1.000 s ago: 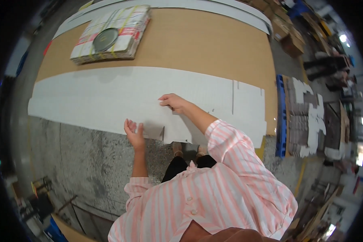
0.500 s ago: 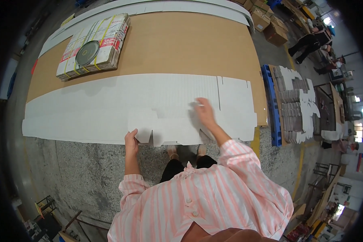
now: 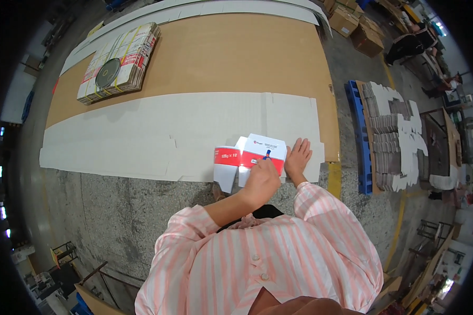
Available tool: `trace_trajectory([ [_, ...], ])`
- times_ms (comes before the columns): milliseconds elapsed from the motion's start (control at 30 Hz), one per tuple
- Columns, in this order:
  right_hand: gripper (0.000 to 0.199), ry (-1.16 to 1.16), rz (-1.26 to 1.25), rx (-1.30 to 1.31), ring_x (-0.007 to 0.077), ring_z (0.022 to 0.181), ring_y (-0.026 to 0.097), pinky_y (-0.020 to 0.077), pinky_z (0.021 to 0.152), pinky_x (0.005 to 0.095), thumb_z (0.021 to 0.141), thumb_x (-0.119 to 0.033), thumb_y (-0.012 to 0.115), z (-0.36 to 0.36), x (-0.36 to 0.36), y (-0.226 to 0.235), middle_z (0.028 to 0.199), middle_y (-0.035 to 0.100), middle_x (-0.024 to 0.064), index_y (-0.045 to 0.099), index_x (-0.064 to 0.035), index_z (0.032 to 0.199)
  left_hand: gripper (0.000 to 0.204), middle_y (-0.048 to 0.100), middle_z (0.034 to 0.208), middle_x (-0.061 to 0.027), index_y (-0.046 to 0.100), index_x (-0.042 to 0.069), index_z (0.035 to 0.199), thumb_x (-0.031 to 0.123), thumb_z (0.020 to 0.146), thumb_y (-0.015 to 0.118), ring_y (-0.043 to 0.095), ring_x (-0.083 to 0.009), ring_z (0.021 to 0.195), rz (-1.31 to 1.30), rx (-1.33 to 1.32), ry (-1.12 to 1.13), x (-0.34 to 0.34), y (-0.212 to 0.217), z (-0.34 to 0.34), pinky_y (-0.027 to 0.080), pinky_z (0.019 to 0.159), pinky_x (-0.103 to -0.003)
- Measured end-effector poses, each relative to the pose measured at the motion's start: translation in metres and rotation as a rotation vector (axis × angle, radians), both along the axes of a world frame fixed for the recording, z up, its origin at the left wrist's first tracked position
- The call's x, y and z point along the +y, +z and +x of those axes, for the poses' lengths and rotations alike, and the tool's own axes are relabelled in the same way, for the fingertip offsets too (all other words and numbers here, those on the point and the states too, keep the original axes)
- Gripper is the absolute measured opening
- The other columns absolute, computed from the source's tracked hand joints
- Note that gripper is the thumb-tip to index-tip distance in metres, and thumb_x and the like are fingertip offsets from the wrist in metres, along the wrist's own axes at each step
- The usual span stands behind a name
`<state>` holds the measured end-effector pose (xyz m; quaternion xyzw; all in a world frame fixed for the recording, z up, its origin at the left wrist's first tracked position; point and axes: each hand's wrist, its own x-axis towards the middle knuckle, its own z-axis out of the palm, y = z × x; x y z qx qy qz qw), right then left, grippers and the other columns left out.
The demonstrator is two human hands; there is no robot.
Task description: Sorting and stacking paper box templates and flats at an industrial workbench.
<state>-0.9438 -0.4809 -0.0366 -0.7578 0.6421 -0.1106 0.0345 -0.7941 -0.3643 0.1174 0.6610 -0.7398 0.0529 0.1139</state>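
On my remote view, the left hand (image 3: 263, 182) had its fingers curled over the near part of a red and white printed carton (image 3: 247, 159); I could not tell whether it was grasping anything. The small blue shape (image 3: 268, 153) beyond its knuckles could be print or an object. The right hand (image 3: 298, 157) lay released, with spread fingers, at the carton's right edge. The carton was at the near edge of a white cardboard sheet (image 3: 131, 142), upon a brown board (image 3: 220, 52). Far left, I saw a strapped bundle (image 3: 134, 58) bearing a dark disc (image 3: 108, 73); to the right, a blue pallet (image 3: 359, 136).
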Motion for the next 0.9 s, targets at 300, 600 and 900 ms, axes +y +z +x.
trace_trajectory([
  [300,0.062,-0.029,-0.011,0.004,0.0336,0.13,0.015,0.0092,0.104,0.0495,0.084,-0.036,0.044,-0.009,-0.001,-0.001,0.138,0.021,0.0209,0.026,-0.0008,0.132,0.037,0.056,0.106,-0.0106,0.044,0.004,0.118,0.023,0.086,0.048,0.057,-0.0227,0.087,-0.201,1.616,0.773,0.091,0.021,0.209,0.048,0.071,-0.035],
  [600,0.06,-0.014,0.021,0.041,0.0333,0.13,0.014,0.0099,0.104,0.0485,0.085,-0.036,0.041,-0.014,0.0,-0.002,0.138,0.02,0.0207,0.026,-0.0008,0.131,0.03,0.059,0.097,-0.0138,0.051,-0.005,0.106,0.012,0.081,0.051,0.058,-0.023,0.083,-0.307,1.428,0.85,0.112,-0.095,0.26,0.048,0.065,-0.038],
  [900,0.06,0.005,0.009,0.042,0.0331,0.129,0.014,0.0114,0.103,0.0492,0.085,-0.035,0.043,-0.02,-0.008,-0.002,0.138,0.021,0.0211,0.026,-0.0008,0.131,0.029,0.051,0.076,-0.0156,0.056,-0.006,0.089,0.013,0.067,0.053,0.048,-0.0214,0.059,-0.03,-0.29,-0.03,-0.011,0.01,-0.02,0.037,0.048,-0.031],
])
